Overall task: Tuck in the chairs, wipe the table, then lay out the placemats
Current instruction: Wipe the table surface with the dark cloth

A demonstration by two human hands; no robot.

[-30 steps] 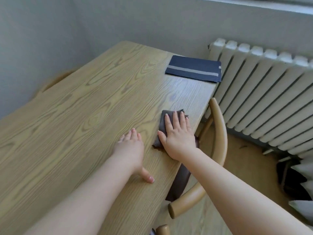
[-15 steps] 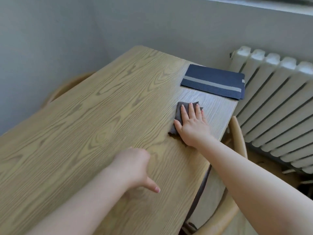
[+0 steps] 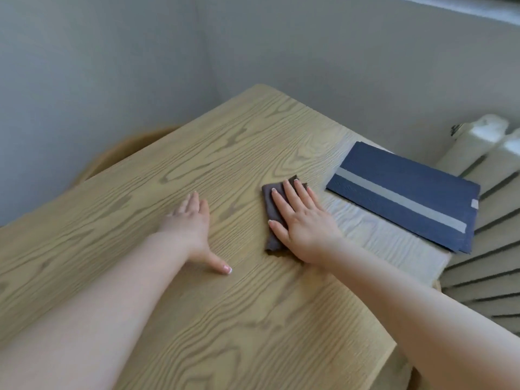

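The right hand (image 3: pixel 305 229) lies flat on a folded dark cloth (image 3: pixel 271 209), fingers (image 3: pixel 292 192) straight and slightly fanned, pressing it onto the wooden table (image 3: pixel 225 319). The left hand (image 3: pixel 191 223) rests palm down on the bare wood beside it, fingers together, thumb stuck out. Folded navy placemats (image 3: pixel 405 198) with a grey stripe sit near the table's far right corner, next to a white radiator (image 3: pixel 484 266). A chair back (image 3: pixel 123 153) shows behind the table's left edge.

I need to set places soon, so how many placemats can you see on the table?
1 stack of folded navy placemats by the table's right edge, beside the right hand pressing the cloth. How many it holds isn't clear.
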